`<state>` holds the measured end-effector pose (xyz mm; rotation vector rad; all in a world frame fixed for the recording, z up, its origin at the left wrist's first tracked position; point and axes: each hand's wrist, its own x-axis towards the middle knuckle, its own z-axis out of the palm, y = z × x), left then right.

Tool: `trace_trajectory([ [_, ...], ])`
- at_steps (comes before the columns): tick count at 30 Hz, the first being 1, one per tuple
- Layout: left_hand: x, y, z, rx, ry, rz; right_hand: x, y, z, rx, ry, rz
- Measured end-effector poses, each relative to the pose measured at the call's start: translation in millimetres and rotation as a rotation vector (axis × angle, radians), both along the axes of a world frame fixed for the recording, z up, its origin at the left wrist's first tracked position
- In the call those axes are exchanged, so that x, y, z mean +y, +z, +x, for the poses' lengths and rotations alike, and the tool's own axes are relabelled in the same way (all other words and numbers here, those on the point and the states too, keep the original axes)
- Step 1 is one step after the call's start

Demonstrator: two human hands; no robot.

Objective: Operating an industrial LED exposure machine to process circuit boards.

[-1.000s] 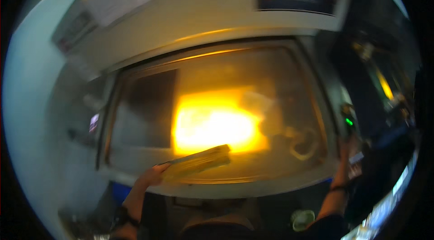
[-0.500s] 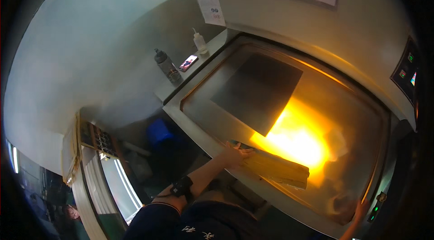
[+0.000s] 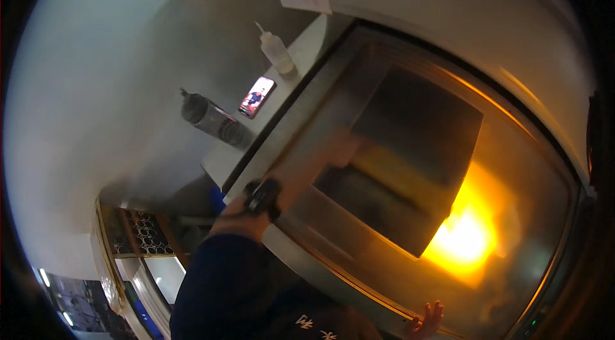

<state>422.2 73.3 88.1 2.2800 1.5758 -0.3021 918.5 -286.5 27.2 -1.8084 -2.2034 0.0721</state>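
A dark rectangular sheet point(image 3: 429, 106) lies on the framed flat bed point(image 3: 506, 289) of a large machine, with bright yellow light glowing at its right edge. My left hand point(image 3: 346, 150) reaches over the sheet's left part, smeared by motion, gripping one end of a long yellow bar point(image 3: 400, 177). The bar slants across the sheet; whether it touches the surface I cannot tell. By the bed's near edge my right hand point(image 3: 428, 322) is held with its fingers spread and nothing in them. A dark watch-like band point(image 3: 262, 199) is on my left wrist.
On the pale ledge left of the bed stand a clear squeeze bottle point(image 3: 277, 53) and a grey drinking bottle point(image 3: 214, 121), with a lit phone point(image 3: 257, 97) between them. A rack point(image 3: 146, 232) stands at lower left. The machine's pale panel point(image 3: 435, 0) rises behind.
My left hand has carried the yellow bar from the bed's near edge up over the dark sheet. My right hand has moved left along the near edge. The view has shifted and turned.
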Motion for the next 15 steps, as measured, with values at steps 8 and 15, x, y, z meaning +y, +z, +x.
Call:
trace_trajectory([
  [8, 271, -63, 15, -0.068, 0.0, 0.255, -30, -27, 30, -0.036, -0.03, -0.147],
  [15, 355, -90, 9, -0.242, -0.007, 0.477, -6, -5, 9, -0.015, -0.113, -0.268],
])
